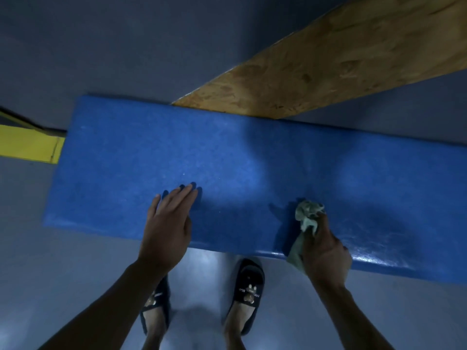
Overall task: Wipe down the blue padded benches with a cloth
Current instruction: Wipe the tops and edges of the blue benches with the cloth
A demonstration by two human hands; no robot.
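Currently mid-wipe: right hand (324,251) has its fingers curled round a bunched greenish cloth (307,215), pressed on the blue padded bench (126,147) near its front edge. Left hand (166,228) lies flat, fingers straight, bracing on the pad. Right portion looks glossy, possibly damp. Next likely calls for sweeping leftward across the duller stretch.

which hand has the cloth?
The right hand grips the crumpled pale green cloth at the near edge of the blue padded bench. The left hand holds nothing, resting flat on the bench with straight fingers.
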